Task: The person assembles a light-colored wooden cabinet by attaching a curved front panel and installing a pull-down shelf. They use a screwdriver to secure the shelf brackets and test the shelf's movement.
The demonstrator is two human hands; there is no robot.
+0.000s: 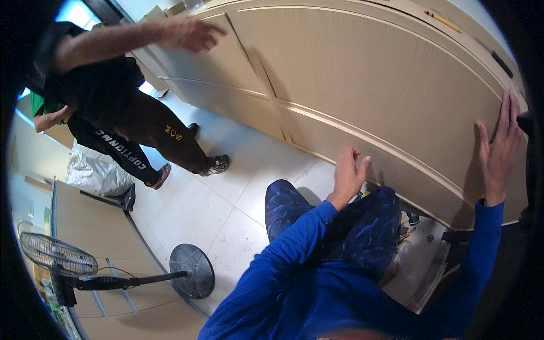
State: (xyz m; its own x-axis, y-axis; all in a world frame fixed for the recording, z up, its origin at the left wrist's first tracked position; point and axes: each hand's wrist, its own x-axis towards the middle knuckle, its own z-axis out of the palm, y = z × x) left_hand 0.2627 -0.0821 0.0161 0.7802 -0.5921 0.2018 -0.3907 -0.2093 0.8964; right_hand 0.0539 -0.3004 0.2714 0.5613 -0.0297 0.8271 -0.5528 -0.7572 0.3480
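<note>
Hands of the person wearing the camera are both laid against a large light wooden cabinet point(362, 73) that fills the upper part of the view, its panelled face tilted over the pale tiled floor point(221, 192). Left hand point(347, 174) rests near the lower edge of the cabinet's face, fingers together and pointing up, pressed flat and closed around nothing. Right hand point(501, 148) lies higher, close to the cabinet's right edge, fingers spread open and flat on the wood, with no grasp on anything. Both forearms wear blue sleeves, and the person's knees in dark blue patterned trousers sit just below the cabinet. At the cabinet's far upper left corner, a co-worker's hand point(190, 34) touches the wood with loosely open fingers; that person stands in dark clothes on the floor beside it. Lower left, well apart from the cabinet, a floor fan point(59, 256) lies tipped over, its round base point(191, 271) standing on edge.
</note>
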